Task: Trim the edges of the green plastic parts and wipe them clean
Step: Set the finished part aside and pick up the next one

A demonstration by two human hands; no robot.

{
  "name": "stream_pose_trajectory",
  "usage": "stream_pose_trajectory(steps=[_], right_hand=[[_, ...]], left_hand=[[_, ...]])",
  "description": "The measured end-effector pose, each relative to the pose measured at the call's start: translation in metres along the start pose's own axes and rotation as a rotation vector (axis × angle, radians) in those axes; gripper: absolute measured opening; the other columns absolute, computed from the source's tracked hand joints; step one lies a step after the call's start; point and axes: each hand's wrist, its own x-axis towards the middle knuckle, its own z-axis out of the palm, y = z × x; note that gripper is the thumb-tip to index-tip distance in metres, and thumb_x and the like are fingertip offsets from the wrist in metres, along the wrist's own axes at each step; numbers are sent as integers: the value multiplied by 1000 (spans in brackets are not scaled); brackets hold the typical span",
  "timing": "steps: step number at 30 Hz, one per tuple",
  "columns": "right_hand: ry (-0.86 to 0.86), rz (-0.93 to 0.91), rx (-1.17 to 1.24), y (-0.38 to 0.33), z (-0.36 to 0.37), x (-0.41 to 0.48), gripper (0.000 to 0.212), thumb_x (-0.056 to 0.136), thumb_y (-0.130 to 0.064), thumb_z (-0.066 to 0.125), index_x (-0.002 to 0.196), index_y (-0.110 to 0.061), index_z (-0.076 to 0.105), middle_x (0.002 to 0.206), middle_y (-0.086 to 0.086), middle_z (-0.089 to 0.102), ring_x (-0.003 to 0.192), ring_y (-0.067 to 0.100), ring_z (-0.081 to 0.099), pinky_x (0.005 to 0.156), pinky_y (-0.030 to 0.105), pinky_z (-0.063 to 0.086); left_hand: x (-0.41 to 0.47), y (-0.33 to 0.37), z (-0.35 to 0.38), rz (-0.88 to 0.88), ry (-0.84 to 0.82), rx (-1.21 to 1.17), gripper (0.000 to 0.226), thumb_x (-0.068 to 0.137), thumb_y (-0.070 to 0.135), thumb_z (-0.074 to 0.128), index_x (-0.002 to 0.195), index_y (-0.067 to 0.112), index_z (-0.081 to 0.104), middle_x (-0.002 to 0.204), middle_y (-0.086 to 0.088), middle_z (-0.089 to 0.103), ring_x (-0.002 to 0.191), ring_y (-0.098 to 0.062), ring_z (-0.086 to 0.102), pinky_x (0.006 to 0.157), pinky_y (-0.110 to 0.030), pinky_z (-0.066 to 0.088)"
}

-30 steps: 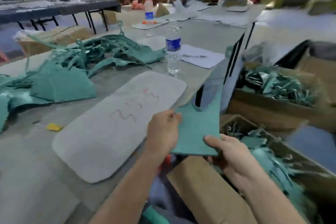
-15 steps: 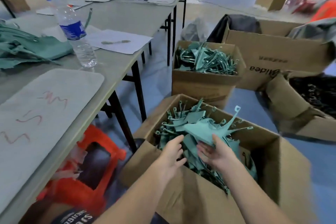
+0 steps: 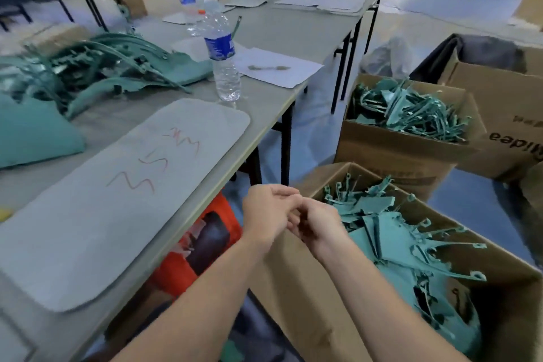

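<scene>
The long grey table [image 3: 279, 35] stands to the left of the near cardboard box [image 3: 308, 288] and carries a grey mat [image 3: 88, 229] marked with red squiggles that spell no readable word. Beyond the mat, farther from that box, lies a heap of green trimmings [image 3: 102, 67]. The near box is filled with green plastic parts [image 3: 390, 241]. Behind it is a second box [image 3: 396, 150] of similar green pieces, and right of that is a brown carton [image 3: 511, 103] with upside-down print, cut off and not legible. Above the near box's left rim, the left hand [image 3: 270, 211] and right hand [image 3: 320, 223] meet with curled fingers touching; whether they pinch anything cannot be told. Left of and beyond the box, on the table, a water bottle [image 3: 221, 53] wears a blue label, its text blurred.
</scene>
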Motion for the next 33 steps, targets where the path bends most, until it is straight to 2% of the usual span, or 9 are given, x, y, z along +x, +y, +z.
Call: stream_pose_trajectory(steps=[4, 9, 13, 18, 21, 23, 26, 29, 33], right_hand=[[-243, -250, -162, -29, 74, -41, 24, 98, -1, 51, 94, 17, 66, 53, 8, 52, 46, 18, 44, 52, 32, 34], [-582, -443, -395, -33, 184, -96, 27, 99, -1, 49, 81, 2, 69, 51, 1, 57, 45, 13, 49, 46, 23, 42], [-815, -498, -501, -1, 265, -124, 39, 88, 5, 44, 71, -10, 76, 58, 11, 62, 52, 19, 55, 55, 34, 50], [-1052, -483, -629, 71, 361, -150, 32, 82, 6, 52, 73, -11, 77, 64, 8, 69, 57, 13, 60, 57, 29, 53], [-1046, -559, -772, 112, 405, -154, 29, 83, 4, 58, 79, -17, 78, 68, 0, 73, 60, 11, 64, 61, 30, 53], [-990, -659, -912, 135, 431, -154, 26, 82, 0, 61, 90, -20, 76, 85, -2, 77, 77, 14, 68, 74, 35, 56], [-899, -813, -1170, 154, 464, -152, 42, 81, -6, 60, 116, -28, 70, 119, -1, 71, 92, 18, 62, 84, 29, 50], [-873, -868, -1324, 166, 494, -144, 61, 82, -10, 58, 141, -22, 55, 136, 6, 62, 117, 27, 58, 98, 35, 49], [-717, -1060, -1510, 180, 521, -127, 74, 87, -26, 63, 153, -16, 31, 164, 11, 22, 150, 32, 18, 118, 44, 27]], left_hand=[[-10, 43, -64, 178, 132, -36, 33, 83, 36, 71, 58, 15, 66, 44, -10, 58, 35, -24, 54, 39, -30, 47], [-45, 79, -181, 359, 369, -97, 43, 82, 42, 64, 52, 14, 53, 42, -10, 50, 38, -30, 50, 45, -37, 44], [-89, 78, -265, 368, 631, 106, 34, 77, 42, 64, 56, 16, 59, 46, -7, 56, 48, -32, 57, 52, -53, 53], [-147, 42, -364, 290, 1022, 336, 24, 79, 42, 60, 64, 23, 62, 58, 4, 61, 57, -15, 56, 59, -46, 50], [-179, 7, -411, 235, 1088, 655, 16, 80, 37, 61, 77, 26, 73, 71, 9, 69, 73, -12, 62, 70, -38, 50], [-193, -20, -437, 191, 1052, 1033, 28, 79, 40, 61, 97, 24, 75, 101, 2, 72, 105, -22, 61, 95, -39, 45], [-203, -58, -464, -163, 894, 1300, 74, 86, 53, 57, 153, 28, 38, 162, -9, 28, 152, -30, 17, 123, -47, 11], [-197, -77, -493, -190, 908, 1177, 76, 90, 50, 57, 157, 30, 26, 163, -5, 23, 153, -25, 12, 121, -45, 16], [-169, -79, -526, -158, 915, 1157, 56, 93, 35, 57, 147, 33, 41, 150, -3, 36, 147, -28, 19, 119, -43, 20]])
